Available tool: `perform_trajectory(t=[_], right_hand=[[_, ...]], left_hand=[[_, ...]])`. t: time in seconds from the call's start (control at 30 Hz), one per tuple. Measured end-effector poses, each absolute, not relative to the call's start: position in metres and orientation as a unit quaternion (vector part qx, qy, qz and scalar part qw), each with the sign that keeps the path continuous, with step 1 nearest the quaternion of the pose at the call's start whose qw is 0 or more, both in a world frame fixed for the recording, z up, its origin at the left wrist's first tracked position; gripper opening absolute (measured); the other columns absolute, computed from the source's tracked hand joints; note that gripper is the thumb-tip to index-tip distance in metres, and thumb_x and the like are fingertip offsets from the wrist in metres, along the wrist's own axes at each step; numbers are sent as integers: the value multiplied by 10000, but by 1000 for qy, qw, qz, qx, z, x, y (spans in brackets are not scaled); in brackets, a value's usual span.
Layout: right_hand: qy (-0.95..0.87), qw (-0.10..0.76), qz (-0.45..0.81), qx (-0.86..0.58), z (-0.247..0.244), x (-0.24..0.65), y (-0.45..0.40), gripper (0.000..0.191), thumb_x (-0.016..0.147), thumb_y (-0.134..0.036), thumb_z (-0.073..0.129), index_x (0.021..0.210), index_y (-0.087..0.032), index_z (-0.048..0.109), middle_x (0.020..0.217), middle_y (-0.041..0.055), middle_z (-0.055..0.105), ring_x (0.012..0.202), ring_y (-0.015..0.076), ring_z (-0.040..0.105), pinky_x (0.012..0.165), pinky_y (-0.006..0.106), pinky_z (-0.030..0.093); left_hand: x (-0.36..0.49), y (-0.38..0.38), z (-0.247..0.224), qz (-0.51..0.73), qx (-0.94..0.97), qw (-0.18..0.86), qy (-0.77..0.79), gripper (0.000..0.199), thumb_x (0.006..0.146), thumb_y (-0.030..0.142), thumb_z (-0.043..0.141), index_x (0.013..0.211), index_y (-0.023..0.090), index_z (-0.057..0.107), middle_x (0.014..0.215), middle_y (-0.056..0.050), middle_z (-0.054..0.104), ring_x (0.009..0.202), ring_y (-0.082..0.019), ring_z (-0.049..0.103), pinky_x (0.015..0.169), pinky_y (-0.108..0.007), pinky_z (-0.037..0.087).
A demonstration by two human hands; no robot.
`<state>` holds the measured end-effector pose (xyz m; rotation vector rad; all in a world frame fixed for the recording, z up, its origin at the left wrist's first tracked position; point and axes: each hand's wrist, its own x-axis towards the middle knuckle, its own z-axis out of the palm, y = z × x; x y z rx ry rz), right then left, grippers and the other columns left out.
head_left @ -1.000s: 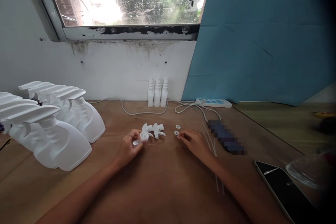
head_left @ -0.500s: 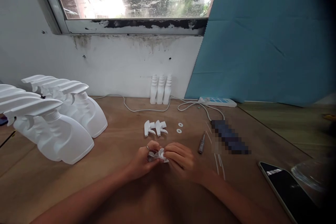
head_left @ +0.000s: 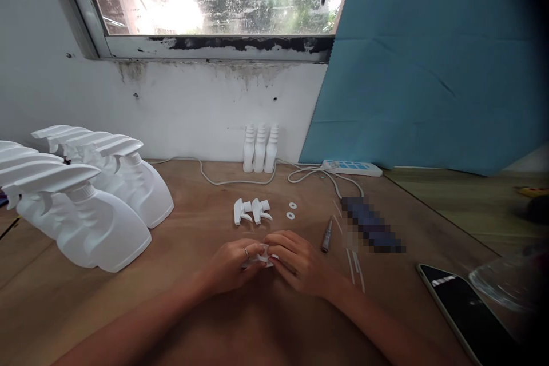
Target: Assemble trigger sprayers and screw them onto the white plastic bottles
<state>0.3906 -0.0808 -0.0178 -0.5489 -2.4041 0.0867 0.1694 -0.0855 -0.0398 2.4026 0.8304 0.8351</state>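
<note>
My left hand (head_left: 235, 260), with a ring on one finger, is closed round a white trigger sprayer head (head_left: 265, 257), mostly hidden by the fingers. From the other side my right hand (head_left: 295, 260) pinches the same white part, its fingertips meeting those of the left. Just beyond the hands, two white trigger sprayer heads (head_left: 253, 211) lie side by side on the wooden table (head_left: 180, 274). To their right are two small white washers (head_left: 291, 211). A screwdriver (head_left: 327, 234) lies right of my right hand, beside several thin clear tubes (head_left: 355, 266).
White spray bottles (head_left: 107, 223) with trigger heads stand in rows at the left. Three small white bottles (head_left: 260, 151) stand against the wall. At the right are a power strip (head_left: 351, 167) with a white cable, a blurred-out dark object (head_left: 372, 224), a phone (head_left: 461, 309) and a clear bowl (head_left: 500, 283).
The fingers of my left hand have folded further over the white sprayer head, so less of it shows. My right hand stays on it. The view has shifted slightly.
</note>
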Motion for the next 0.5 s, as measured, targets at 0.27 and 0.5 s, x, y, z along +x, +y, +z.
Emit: perform_trajectory(t=[0.27,0.5], right_hand=[[-925,297,97,-218,-21,394,-81,290,935,-104,426,1141,-201,606,1072,101,636,962,194,599,794,339,520],[-912,332,104,-215,-30,393,-80,254,950,-111,419,1093,-203,608,1096,93,658,977,172,622,833,311,522]], left_hand=[[169,-83,-40,286,895,190,284,244,949,261,501,1173,229,593,1122,-62,671,1004,-183,636,857,-269,481],[165,-82,-42,288,885,228,286,215,944,258,522,1138,243,615,1125,-41,674,988,-157,641,846,-241,476]])
